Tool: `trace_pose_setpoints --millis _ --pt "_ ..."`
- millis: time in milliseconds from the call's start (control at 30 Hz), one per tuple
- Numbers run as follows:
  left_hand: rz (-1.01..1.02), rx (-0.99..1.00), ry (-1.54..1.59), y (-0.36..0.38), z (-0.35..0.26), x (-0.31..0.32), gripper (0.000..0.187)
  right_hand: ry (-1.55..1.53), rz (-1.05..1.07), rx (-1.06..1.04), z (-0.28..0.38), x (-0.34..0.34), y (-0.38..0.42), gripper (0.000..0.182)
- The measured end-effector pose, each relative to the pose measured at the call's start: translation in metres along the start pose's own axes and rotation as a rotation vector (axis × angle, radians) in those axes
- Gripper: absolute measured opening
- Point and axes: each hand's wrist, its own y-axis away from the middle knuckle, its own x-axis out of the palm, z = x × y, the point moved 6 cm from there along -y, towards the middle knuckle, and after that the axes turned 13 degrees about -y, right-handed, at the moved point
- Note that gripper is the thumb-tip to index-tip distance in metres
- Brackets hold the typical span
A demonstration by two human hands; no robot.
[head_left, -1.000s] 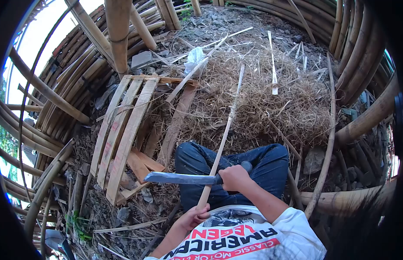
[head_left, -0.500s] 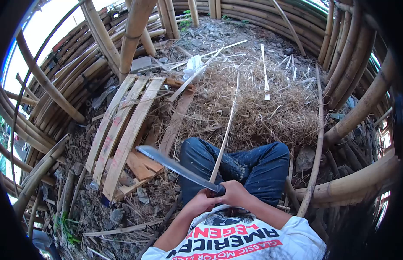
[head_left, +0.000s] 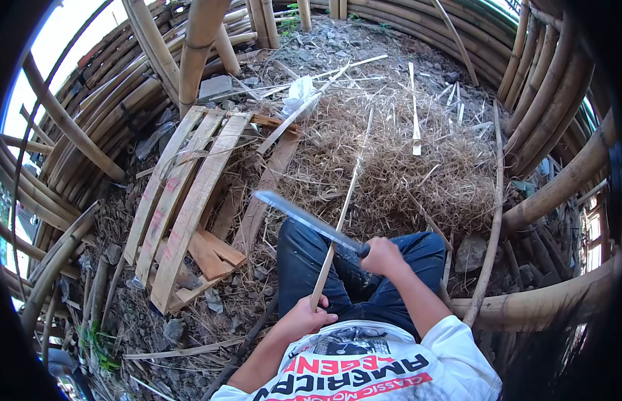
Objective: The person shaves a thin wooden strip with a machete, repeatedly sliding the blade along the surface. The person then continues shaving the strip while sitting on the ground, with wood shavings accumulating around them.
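My left hand (head_left: 304, 317) is wrapped round the near end of a long bamboo strip (head_left: 351, 188), close to my belly. The strip runs forward between my legs and over the heap of shavings. In my right hand (head_left: 383, 256) is the dark handle of a machete (head_left: 306, 221), the fingers closed round it. Its blade points left and forward, lying across the strip in this view a little ahead of my left hand. Both legs, in dusty blue jeans (head_left: 412, 262), are folded beneath.
A slatted wooden pallet (head_left: 202, 207) with loose boards lies on the left. Dry shavings (head_left: 424, 180) and a white plastic bag (head_left: 299, 95) are ahead. Thick bamboo poles (head_left: 545, 301) and stacked bamboo walls surround me; a thin pole (head_left: 492, 220) stretches along my right.
My right hand has moved forward and right with the machete, away from my left hand. The blade has shifted right along with it. My left hand remains near my belly, on the strip.
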Motion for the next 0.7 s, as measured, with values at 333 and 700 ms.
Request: trace_pose_setpoints --millis 333,700 --pt "-0.008 -0.142 0.089 0.0 -0.016 0.012 0.037 0.036 -0.124 0.157 -0.068 -0.05 -0.1 0.032" --pt "0.081 -0.073 0.213 -0.039 -0.016 0.018 0.032 -0.944 0.048 0.27 -0.07 0.036 -0.115 0.026"
